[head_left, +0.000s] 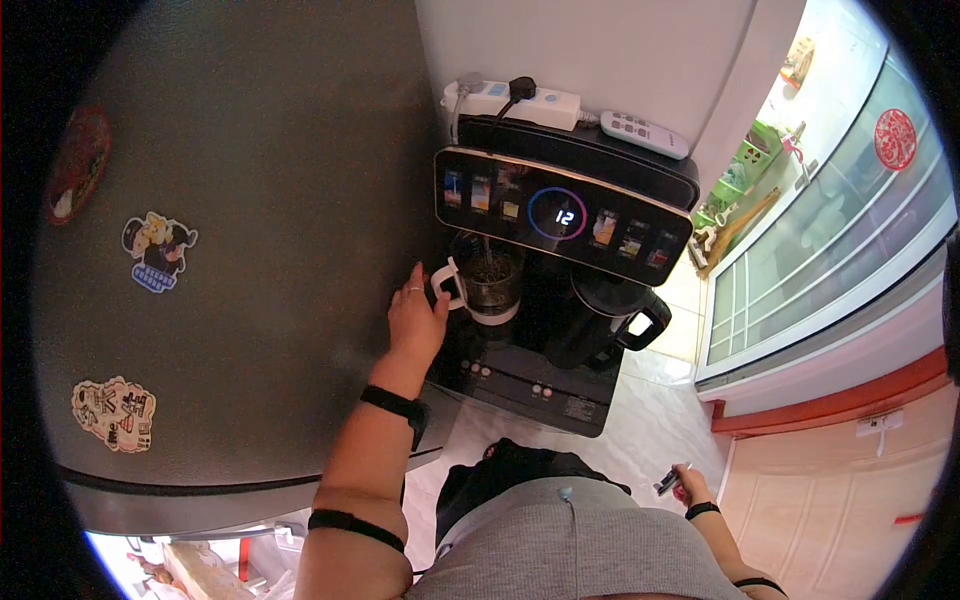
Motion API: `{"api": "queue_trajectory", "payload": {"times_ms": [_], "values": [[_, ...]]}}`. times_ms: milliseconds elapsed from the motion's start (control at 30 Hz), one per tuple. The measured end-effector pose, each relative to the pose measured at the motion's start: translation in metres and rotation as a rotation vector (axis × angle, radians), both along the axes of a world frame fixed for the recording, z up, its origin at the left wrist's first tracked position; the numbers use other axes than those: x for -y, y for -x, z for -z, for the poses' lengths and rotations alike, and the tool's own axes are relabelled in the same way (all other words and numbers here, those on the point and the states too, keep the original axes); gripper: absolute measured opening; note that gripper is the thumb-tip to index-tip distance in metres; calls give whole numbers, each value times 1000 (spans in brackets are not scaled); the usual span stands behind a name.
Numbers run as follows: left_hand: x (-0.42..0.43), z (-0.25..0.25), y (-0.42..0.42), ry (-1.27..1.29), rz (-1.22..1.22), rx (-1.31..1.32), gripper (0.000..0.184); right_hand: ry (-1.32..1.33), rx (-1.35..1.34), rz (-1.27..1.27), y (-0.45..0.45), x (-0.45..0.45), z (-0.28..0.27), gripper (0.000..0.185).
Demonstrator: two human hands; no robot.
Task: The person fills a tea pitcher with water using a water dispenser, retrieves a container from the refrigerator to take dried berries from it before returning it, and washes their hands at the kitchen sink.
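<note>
White digits "12" glow on the glossy black rectangular panel. Lettering on the cream, scalloped sticker is unclear.

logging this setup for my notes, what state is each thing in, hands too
Display: lit, reading 12
Clear jug: under the display, liquid apparently running in
Black kettle: standing to the right of the jug
Power strip: two plugs in it
Remote: lying buttons up
Left hand: at the jug's white handle, grip unclear
Right hand: holding a small dark object
</note>
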State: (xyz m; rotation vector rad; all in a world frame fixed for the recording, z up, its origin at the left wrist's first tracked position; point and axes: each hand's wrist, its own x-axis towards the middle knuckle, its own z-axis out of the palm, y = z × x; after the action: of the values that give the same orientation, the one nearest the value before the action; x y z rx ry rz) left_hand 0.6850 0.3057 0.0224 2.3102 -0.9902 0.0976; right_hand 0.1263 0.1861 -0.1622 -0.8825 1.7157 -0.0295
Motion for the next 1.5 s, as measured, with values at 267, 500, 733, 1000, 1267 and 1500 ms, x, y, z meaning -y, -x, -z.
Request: {"api": "queue_trajectory", "payload": {"times_ms": [267, 500, 733, 1000, 1267, 1500], "values": [[-10, 20, 3, -65, 16, -65, 54, 10, 11, 7, -2, -1, -1, 24], [-9, 21, 2, 31, 26, -36, 49, 24, 5, -3, -5, 2, -1, 25], [-8, 22, 2, 135, 6, -105, 32, 26, 3, -4, 4, 3, 13, 27], [-11, 18, 3, 126, 50, 14, 22, 2, -14, -8, -3, 2, -1, 22], [-8, 4, 27, 156, 130, -30, 15, -4, 5, 5, -2, 2, -1, 21], [6, 0, 53, 132, 137, -94, 19, -8, 37, 37, 4, 1, 2, 20]]}}
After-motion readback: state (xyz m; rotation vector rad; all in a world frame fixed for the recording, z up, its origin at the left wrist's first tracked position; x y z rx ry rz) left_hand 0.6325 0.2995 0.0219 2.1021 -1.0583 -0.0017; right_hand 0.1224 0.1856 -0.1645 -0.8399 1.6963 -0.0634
